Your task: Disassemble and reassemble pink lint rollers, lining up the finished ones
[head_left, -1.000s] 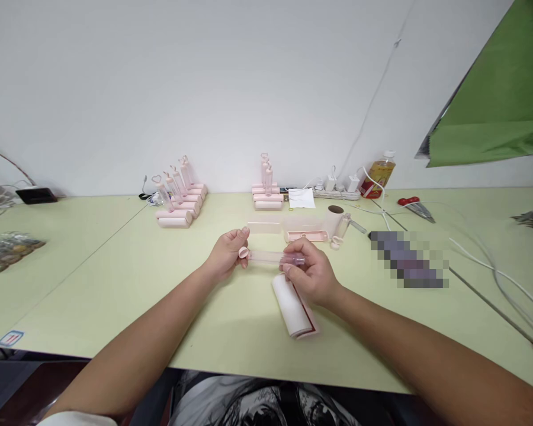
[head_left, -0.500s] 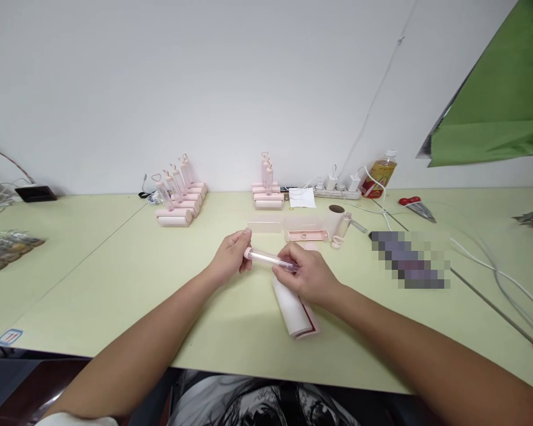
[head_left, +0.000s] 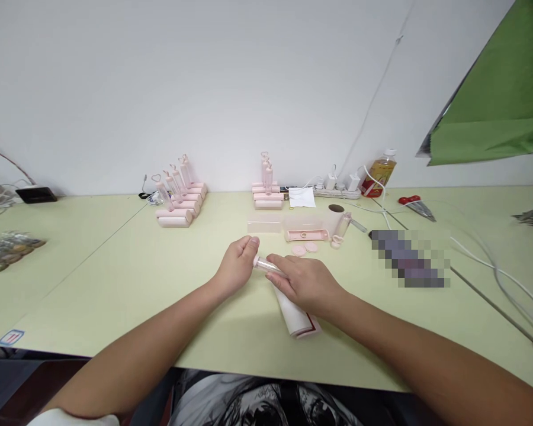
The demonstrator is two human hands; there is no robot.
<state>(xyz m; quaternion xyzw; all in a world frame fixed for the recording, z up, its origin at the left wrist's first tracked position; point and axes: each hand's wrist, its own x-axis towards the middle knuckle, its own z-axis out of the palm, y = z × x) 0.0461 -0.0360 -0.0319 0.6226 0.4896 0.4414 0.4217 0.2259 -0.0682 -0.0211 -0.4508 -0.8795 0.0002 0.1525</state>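
Both of my hands are on a clear plastic handle tube with a pale pink end, held above the table. My left hand is closed around the pink end. My right hand wraps over the tube's other half and hides its far end. Beneath the right hand lies a white lint roller roll with a dark red edge and pink backing. Two pink discs rest on the table just beyond the hands. Behind them is an open pink roller case.
Pink lint rollers with upright clear handles stand in a left row and a middle row. A power strip, a drink bottle, red-handled scissors or pliers and white cables occupy the right side.
My right hand has slid along the tube towards my left hand, covering more of it, with its fingers straighter. My left hand has shifted slightly right. Both pink discs now show.
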